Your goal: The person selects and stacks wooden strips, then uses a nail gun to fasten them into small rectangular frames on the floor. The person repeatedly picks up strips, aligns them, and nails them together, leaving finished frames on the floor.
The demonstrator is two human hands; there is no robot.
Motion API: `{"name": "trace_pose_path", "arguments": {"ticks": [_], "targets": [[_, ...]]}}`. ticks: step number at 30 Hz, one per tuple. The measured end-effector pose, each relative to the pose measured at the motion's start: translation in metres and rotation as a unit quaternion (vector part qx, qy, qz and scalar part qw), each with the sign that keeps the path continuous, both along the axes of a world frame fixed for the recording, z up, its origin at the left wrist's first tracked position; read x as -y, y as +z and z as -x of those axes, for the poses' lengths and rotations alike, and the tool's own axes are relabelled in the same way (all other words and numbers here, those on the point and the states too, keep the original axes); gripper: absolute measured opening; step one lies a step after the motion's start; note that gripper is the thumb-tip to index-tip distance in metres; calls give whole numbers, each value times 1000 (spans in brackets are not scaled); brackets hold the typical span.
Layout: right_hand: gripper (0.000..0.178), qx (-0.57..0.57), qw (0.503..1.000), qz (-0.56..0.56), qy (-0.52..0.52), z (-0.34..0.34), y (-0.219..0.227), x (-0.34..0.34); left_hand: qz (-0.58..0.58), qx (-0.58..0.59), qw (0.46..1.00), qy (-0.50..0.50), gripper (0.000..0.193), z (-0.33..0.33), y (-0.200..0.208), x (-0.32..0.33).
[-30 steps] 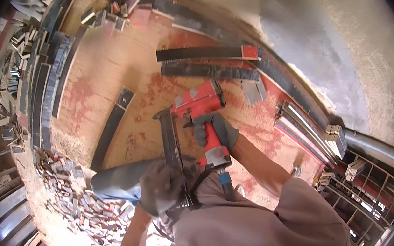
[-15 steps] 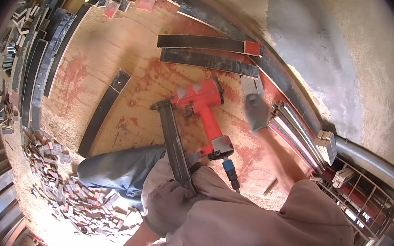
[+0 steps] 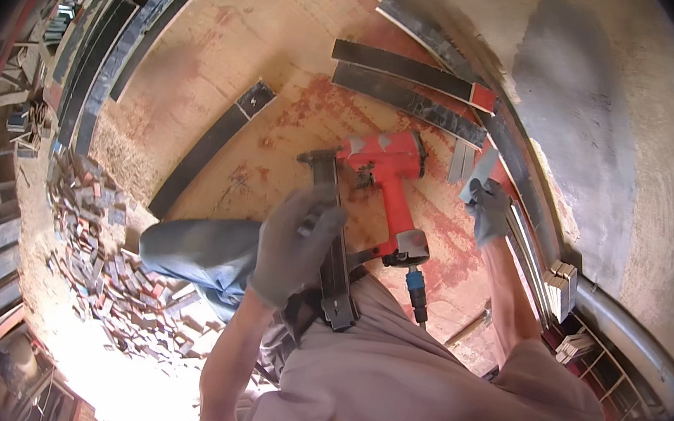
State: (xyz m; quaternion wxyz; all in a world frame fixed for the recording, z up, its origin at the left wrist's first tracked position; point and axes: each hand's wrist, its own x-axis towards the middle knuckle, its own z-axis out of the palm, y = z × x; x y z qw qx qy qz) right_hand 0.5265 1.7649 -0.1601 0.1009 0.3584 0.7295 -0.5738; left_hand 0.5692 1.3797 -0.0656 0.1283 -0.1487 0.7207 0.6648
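Observation:
A red pneumatic nail gun (image 3: 396, 205) lies over my lap and the board, its long dark magazine (image 3: 336, 273) pointing back toward me. My left hand (image 3: 295, 247), in a grey glove, is over the middle of the magazine with its fingers loosely curved and apart; whether they touch it is unclear. Held by my gloved right hand (image 3: 488, 213) is a flat grey strip of staples (image 3: 481, 173), tilted upward from the fingers. More grey strips (image 3: 460, 160) lie on the board just left of it. A blue hose fitting (image 3: 416, 284) hangs from the gun's handle.
Two dark wooden strips (image 3: 408, 98) lie beyond the gun, one red-tipped. Another dark strip (image 3: 202, 149) lies left on the stained plywood (image 3: 279, 133). Several long strips (image 3: 109, 60) line the left edge, above a heap of offcuts (image 3: 102, 225). A wall stands right.
My left hand has risen from the magazine's rear end to its middle. My right hand has lifted a staple strip off the board. The whole view has shifted.

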Motion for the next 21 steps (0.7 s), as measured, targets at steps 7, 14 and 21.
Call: {"name": "trace_pose_path", "arguments": {"ticks": [7, 14, 21], "targets": [[29, 116, 944, 151, 270, -1, 141, 188, -273, 150, 950, -14, 29, 13, -21, -24], [30, 61, 942, -29, 329, -53, 134, 194, -255, 207, 908, 260, 25, -5, -34, 16], [29, 35, 838, -187, 512, -66, 137, 202, -180, 172, 934, 257, 32, -9, -27, 41]]}}
